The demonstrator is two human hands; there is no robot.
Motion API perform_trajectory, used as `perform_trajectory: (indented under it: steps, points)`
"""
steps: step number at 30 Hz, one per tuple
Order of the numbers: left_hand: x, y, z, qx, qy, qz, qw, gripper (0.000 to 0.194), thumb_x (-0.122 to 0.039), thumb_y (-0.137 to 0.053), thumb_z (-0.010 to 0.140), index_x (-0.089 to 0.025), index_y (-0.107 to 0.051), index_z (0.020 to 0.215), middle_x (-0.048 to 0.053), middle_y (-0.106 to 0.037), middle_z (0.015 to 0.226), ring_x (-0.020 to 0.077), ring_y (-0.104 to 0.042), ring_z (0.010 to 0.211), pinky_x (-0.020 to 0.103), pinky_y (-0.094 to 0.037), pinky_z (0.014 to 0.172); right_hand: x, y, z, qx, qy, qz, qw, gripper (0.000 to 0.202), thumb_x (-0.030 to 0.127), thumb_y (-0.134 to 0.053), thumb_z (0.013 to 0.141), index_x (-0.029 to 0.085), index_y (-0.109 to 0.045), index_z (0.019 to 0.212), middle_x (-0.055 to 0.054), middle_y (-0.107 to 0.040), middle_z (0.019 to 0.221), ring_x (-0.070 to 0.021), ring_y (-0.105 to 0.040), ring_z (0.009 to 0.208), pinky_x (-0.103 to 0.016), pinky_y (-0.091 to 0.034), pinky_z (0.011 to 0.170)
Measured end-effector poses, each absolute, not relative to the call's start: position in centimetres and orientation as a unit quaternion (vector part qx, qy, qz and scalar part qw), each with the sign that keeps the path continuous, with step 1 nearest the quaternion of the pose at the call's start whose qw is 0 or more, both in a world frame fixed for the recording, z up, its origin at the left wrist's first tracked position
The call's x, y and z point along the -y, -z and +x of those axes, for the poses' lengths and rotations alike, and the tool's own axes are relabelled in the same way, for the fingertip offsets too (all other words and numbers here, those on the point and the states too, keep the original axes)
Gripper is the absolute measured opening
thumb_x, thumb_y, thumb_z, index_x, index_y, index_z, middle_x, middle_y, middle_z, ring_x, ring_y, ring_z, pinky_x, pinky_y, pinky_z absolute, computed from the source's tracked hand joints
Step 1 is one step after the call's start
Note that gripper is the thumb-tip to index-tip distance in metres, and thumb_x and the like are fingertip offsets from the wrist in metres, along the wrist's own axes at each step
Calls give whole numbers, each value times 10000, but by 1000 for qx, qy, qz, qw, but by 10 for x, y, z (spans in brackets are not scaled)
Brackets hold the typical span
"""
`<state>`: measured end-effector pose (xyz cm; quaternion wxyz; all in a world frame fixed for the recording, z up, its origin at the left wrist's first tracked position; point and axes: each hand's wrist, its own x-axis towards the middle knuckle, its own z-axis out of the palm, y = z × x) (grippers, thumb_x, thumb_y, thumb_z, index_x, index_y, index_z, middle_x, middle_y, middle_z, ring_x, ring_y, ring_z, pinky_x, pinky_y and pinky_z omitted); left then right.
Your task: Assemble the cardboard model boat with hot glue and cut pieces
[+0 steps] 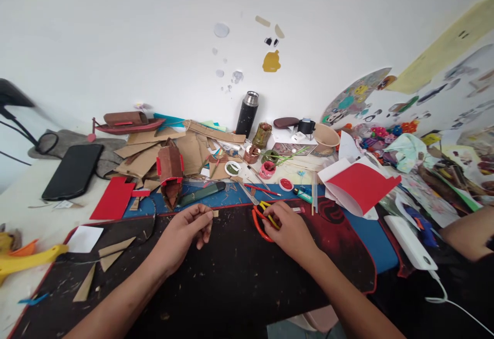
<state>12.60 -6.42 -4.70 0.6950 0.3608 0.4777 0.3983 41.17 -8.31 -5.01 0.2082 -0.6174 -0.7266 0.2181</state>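
Note:
My left hand (189, 231) is over the black mat (227, 282), its thumb and fingers curled together. Right at those fingertips is a small tan scrap of cardboard (215, 214); whether it is pinched or lying on the mat I cannot tell. My right hand (287, 228) has its fingers closed on the handles of a pair of scissors (259, 225), red-orange and yellow. The metal blades point away to the upper left. Behind my left hand stands a brown cardboard model house (170, 166) with red trim, beside a green box cutter (203, 193).
Paint jars (267, 169), a black flask (247, 115) and cardboard sheets (146, 154) line the back. Rolled red paper (358, 184) and a white power strip (411, 241) are right. A tablet (72, 172) and yellow glue gun (31, 262) lie left. Another person's arm (473, 228) shows far right.

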Motion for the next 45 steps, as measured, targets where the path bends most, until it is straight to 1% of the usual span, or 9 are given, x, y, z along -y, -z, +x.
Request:
perform_trajectory:
  steps: [2,5,7,9,25,32,37,42,45]
  points:
    - [63,46,128,-465,-407,346,706,481,-579,-936,696,-191,-658,755,-1,-662,672,132,-605,576,224,-476,481,86,49,411,672,-308,-603,300,94,278,-704,901,207,-665,947,-47,-674,921,-177,-632,744,-292,-505,667]
    - [61,44,135,-448,-417,314,726,425,-503,-975,677,-184,-720,794,85,-786,953,229,-748,904,303,-622,749,91,45,400,548,-493,-555,385,285,446,-782,899,217,-625,965,26,-606,737,-136,-564,610,-246,-455,553]
    - [59,42,143,-432,-426,282,743,402,-461,-992,663,-189,-731,804,102,-797,1068,285,-738,1109,379,-622,946,94,44,388,473,-591,-508,410,403,535,-826,874,225,-607,1010,54,-591,705,-111,-524,535,-232,-446,502]
    - [58,39,149,-415,-433,255,758,395,-444,-998,658,-195,-726,801,87,-795,1051,290,-724,1148,423,-591,1037,96,48,373,431,-641,-471,425,485,567,-880,823,218,-622,1041,46,-619,777,-86,-519,508,-219,-441,464]
    - [58,36,141,-453,-395,464,651,410,-598,-842,802,-219,-686,808,24,-730,837,229,-685,859,349,-542,868,89,62,338,453,-752,-360,316,658,681,-770,905,164,-616,1282,-15,-735,770,-121,-629,447,-202,-469,410]
    - [40,32,113,-496,-419,450,614,456,-637,-876,747,-223,-705,830,74,-792,953,274,-729,936,397,-575,906,84,81,352,413,-788,-344,302,796,744,-796,845,192,-582,1377,-148,-808,1049,-239,-824,804,-303,-598,709]
    - [33,22,109,-496,-404,457,618,505,-675,-885,704,-213,-713,816,88,-792,903,294,-754,918,410,-613,864,83,77,358,426,-792,-336,278,874,716,-867,787,218,-576,1443,-204,-790,1221,-297,-827,990,-386,-590,871]
    - [31,22,110,-491,-392,452,633,468,-627,-885,710,-221,-670,803,59,-784,840,277,-783,862,386,-627,820,80,65,354,461,-787,-321,255,1068,871,-822,668,213,-567,1469,-227,-767,1268,-354,-779,1146,-512,-549,1027]
    - [31,22,110,-491,-384,449,640,458,-604,-883,713,-223,-644,796,52,-782,832,273,-793,845,372,-630,797,79,64,348,465,-778,-329,267,984,890,-750,743,196,-582,1419,-191,-786,1159,-304,-817,958,-441,-609,880]
